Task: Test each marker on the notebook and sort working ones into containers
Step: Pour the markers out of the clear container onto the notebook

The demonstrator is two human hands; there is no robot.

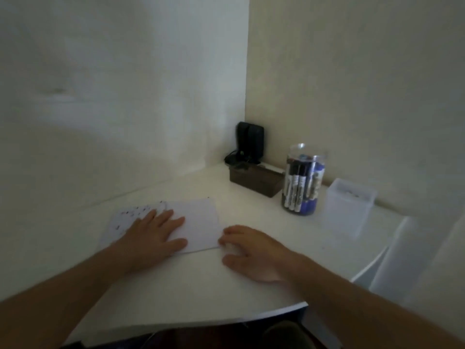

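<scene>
A dim corner of pale walls filled the upper half of the frame, and a white table point(201, 285) curved across the lower half.

Left of centre, the left hand point(153, 235) lay flat on the notebook point(196, 222), fingers straight and spread, palm down; it gripped nothing and seemed placed there to pin the page so it would not slide under a pen stroke. Small dark marks point(130, 215) dotted the page just above and to the left of that hand, most likely test strokes. The right hand point(249, 250), just right of centre, rested on the table at the notebook's lower right corner with its fingertips touching or almost touching the paper's edge. Its fingers were loosely bent, and something pale may have sat under them, but the blur made it impossible to say whether it held a marker.

Further out, in the right middle of the frame, a clear jar point(303, 180) stood upright with several markers point(297, 187) inside, caps up, well apart from both hands; judging by the task, these were probably already sorted. Just right of the jar stood a frosted square container point(348, 207), its contents hard to make out. Behind the jar to the left sat a dark box point(256, 182), and in the very corner a black device point(250, 139) with a cable.
</scene>
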